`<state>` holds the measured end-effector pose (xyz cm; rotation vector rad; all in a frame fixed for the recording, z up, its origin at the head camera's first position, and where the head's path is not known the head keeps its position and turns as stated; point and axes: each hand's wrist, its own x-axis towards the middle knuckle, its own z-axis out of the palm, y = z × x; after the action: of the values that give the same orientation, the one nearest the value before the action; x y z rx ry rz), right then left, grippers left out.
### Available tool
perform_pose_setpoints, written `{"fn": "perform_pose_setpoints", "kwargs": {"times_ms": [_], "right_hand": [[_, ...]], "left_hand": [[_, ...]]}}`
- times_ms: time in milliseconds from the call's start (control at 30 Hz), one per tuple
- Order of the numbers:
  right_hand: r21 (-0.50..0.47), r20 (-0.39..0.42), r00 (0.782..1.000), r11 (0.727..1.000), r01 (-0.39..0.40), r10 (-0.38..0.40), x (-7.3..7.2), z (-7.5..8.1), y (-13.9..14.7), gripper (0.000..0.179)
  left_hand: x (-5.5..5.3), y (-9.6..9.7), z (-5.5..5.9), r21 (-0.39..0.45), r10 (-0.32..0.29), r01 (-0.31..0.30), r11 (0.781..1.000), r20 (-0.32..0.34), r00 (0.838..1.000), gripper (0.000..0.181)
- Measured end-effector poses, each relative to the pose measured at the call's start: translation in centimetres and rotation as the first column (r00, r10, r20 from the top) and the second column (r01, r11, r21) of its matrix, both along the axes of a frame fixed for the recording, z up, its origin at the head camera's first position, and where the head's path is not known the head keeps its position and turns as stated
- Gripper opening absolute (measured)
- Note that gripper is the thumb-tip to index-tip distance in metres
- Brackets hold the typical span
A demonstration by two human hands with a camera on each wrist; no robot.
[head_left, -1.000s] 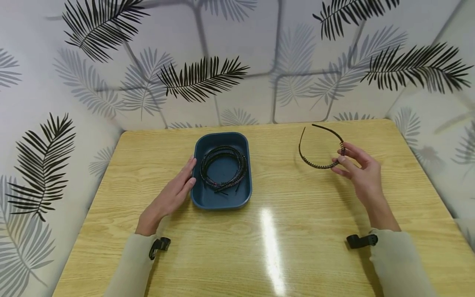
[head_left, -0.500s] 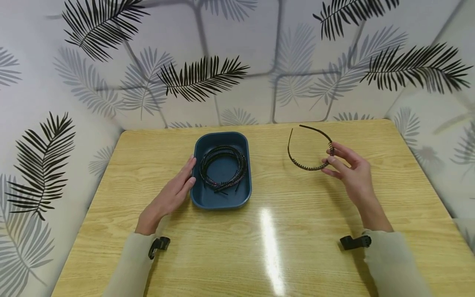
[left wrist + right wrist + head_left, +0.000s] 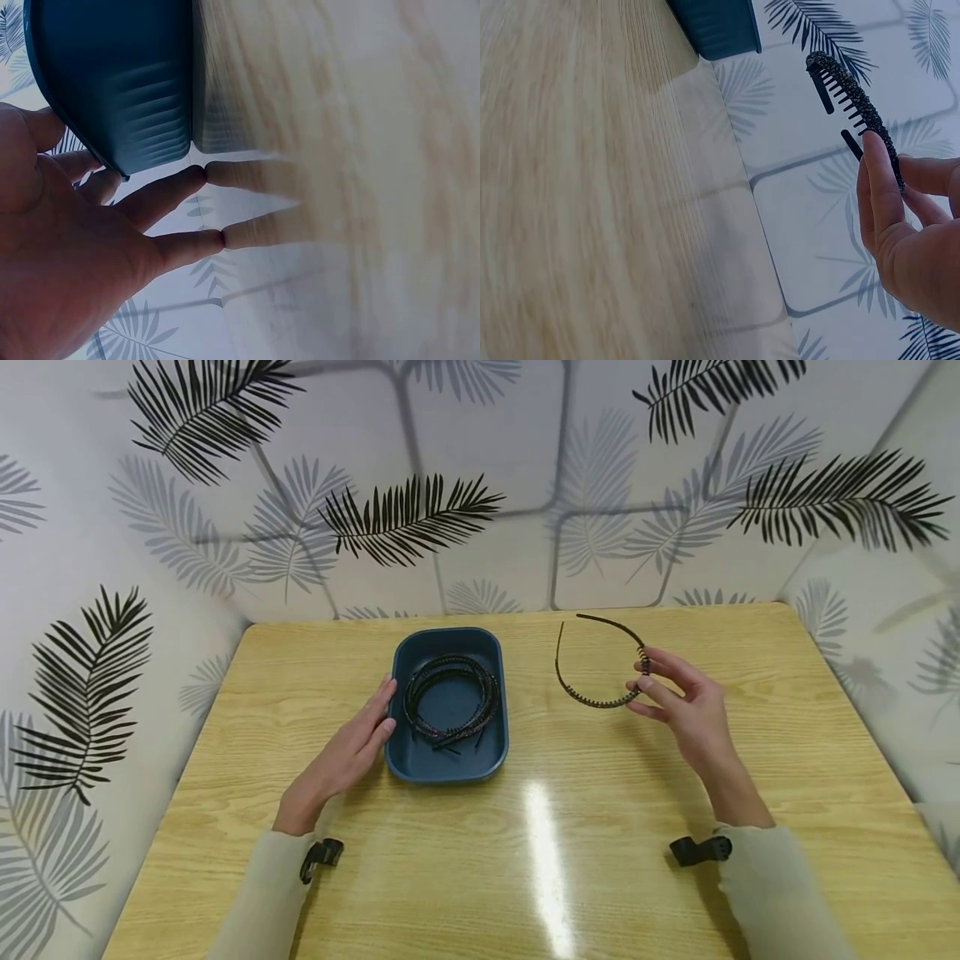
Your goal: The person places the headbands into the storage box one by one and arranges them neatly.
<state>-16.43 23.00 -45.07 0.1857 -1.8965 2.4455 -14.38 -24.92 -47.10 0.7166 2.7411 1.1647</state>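
Observation:
A dark toothed headband (image 3: 597,703) hangs above the table, pinched between the thumb and fingers of my right hand (image 3: 693,706). In the right wrist view the headband (image 3: 859,97) shows a beaded, sparkly outer side and comb teeth within. A blue rectangular tray (image 3: 442,770) stands left of it, with several dark headbands (image 3: 491,702) stacked in a ring inside. My left hand (image 3: 348,752) rests against the tray's left side, fingers extended. In the left wrist view the left hand (image 3: 82,232) has fingertips on the table and others at the tray wall (image 3: 142,105).
A glossy wood-grain table (image 3: 615,843) carries the tray, with a bright light streak in front. Behind it rises a wall (image 3: 480,560) with leaf-patterned covering, close to the table's back edge.
My right hand has moved left, carrying the headband nearer to the tray. The left hand and the tray have stayed in place.

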Motion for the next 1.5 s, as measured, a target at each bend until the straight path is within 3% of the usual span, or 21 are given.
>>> {"fn": "perform_pose_setpoints", "kwargs": {"times_ms": [900,1167,1500], "right_hand": [[0.025,-0.008,0.989,0.989,-0.147,0.148,0.3,-0.6,-6.5,0.049],[0.024,-0.018,0.991,0.991,-0.133,0.134,0.4,-0.4,-8.2,0.049],[0.023,-0.028,0.985,0.985,-0.172,0.172,0.2,-0.1,-10.2,0.048]], "left_hand": [[0.0,-0.1,0.0,0.016,-0.011,0.011,1.0,0.001,1.0,0.059],[-0.1,-0.1,-0.2,0.025,-0.012,0.011,1.0,0.002,1.0,0.059],[-0.2,-0.3,-0.3,0.028,-0.016,0.016,0.999,-0.001,1.0,0.058]]}}
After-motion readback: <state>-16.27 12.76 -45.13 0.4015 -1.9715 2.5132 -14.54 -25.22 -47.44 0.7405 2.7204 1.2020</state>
